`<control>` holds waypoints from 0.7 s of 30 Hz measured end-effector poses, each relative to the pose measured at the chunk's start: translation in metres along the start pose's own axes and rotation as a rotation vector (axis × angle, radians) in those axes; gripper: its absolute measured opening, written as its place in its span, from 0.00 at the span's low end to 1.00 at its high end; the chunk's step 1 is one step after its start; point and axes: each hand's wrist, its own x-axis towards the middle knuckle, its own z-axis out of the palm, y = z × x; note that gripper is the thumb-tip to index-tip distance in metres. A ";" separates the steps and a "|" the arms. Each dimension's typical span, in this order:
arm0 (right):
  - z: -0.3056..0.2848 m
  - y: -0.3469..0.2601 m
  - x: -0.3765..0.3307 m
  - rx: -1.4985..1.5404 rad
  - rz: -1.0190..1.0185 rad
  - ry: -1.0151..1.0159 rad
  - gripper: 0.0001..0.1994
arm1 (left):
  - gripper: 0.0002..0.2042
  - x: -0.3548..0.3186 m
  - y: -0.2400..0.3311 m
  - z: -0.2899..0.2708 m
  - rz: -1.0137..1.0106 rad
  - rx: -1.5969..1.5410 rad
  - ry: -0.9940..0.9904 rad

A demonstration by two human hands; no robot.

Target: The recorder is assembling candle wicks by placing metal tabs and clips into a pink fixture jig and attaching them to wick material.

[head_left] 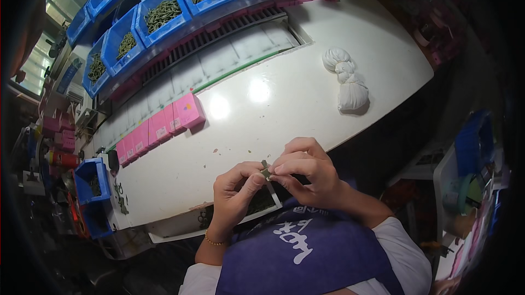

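Note:
A small olive-green piece (266, 172) sits between my two hands, just above the table's near edge. My left hand (236, 190) pinches it from the left with thumb and forefinger. From the other side my right hand (305, 168) grips it too, its fingertips pressed together near the top of the piece. The exact shape of the piece is too small to make out. Below my hands an open drawer or tray with a white rim (272, 196) holds dark things, partly hidden by my left hand and wrist.
Blue bins (163, 16) full of green pieces line the far left. Pink blocks (188, 110) stand in a row on the white table (284, 120). A tied white cloth pouch (350, 90) lies at the right. More blue bins (90, 185) are at the left edge.

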 end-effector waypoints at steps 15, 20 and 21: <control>0.002 0.000 -0.002 -0.035 -0.063 0.029 0.18 | 0.08 0.000 -0.002 -0.004 0.014 -0.044 -0.041; 0.000 0.000 -0.004 -0.004 -0.022 0.022 0.18 | 0.09 0.002 -0.001 -0.005 0.025 0.005 -0.076; -0.001 -0.002 -0.002 -0.031 -0.014 0.028 0.18 | 0.09 0.002 -0.002 -0.005 0.025 0.006 -0.076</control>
